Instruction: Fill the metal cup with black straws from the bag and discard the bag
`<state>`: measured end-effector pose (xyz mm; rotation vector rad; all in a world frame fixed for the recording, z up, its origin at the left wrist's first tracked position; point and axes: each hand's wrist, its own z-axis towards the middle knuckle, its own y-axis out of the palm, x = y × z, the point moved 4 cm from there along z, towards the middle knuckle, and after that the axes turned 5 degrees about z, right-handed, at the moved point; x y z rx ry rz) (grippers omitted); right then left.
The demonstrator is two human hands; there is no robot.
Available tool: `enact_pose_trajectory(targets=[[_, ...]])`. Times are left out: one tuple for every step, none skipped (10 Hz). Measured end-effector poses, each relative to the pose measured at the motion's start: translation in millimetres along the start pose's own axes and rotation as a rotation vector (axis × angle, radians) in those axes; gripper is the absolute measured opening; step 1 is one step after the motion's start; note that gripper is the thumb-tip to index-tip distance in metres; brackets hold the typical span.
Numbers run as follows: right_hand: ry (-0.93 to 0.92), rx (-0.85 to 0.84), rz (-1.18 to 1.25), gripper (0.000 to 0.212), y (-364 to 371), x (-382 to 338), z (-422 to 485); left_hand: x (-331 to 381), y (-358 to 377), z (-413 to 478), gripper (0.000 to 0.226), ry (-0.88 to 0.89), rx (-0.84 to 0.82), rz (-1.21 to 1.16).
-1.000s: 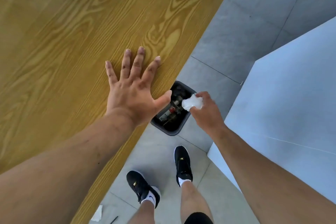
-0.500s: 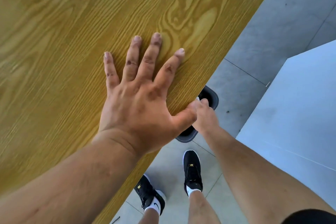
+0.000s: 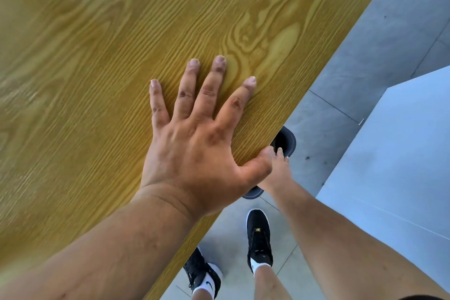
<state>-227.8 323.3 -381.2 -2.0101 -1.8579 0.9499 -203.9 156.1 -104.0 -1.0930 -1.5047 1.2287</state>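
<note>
Black plastic is seen at the table's right edge: a dark, round-cornered waste bin [image 3: 286, 142] stands on the floor, mostly hidden beneath the tabletop and behind the two hands, with only its far rim and a sliver of its near rim exposed. The bag, the straws and the metal cup cannot be seen anywhere in the head view, so their places cannot be told.

The right hand [image 3: 278, 168] is reached down over the bin's opening, its fingers pointed toward the dark interior. Its palm side is turned away and partly covered by the other hand's thumb, so it cannot be told whether the fingers are closed on anything or spread.

The left hand [image 3: 199, 151] is laid flat on the yellow wood-grain tabletop [image 3: 109, 56], palm down, all four fingers spread and extended toward the far side, the thumb stretched right to the table's edge; nothing is held in it.

Below the table edge, a grey tiled floor [image 3: 345, 61] is seen, with two black sneakers [image 3: 258, 236] and white socks planted on it at the near side. To the right, a pale blue-white flat surface [image 3: 394, 158] is set beside the bin.
</note>
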Motion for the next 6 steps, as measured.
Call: enact_pose_trajectory(targets=[[-0.04,0.013,-0.098,0.077,-15,4,-15,-2,2,0,0.093,-0.007,-0.003,0.006],[-0.068,0.008,-0.104,0.083,-35,10,-39,-3,3,-1,0.092,-0.001,0.005,0.005],[-0.093,0.091,-0.088,0.084,-66,7,-77,-3,5,-2,0.09,0.002,-0.001,-0.007],[-0.093,0.155,-0.082,0.086,-99,-1,-125,-3,2,-5,0.09,-0.009,-0.065,0.001],[-0.09,0.249,-0.112,0.088,-144,-16,-172,-2,-14,-8,0.092,-0.028,-0.172,-0.029],[-0.124,0.36,-0.095,0.1,-193,-41,-217,-4,-47,-13,0.095,-0.039,-0.211,-0.108]])
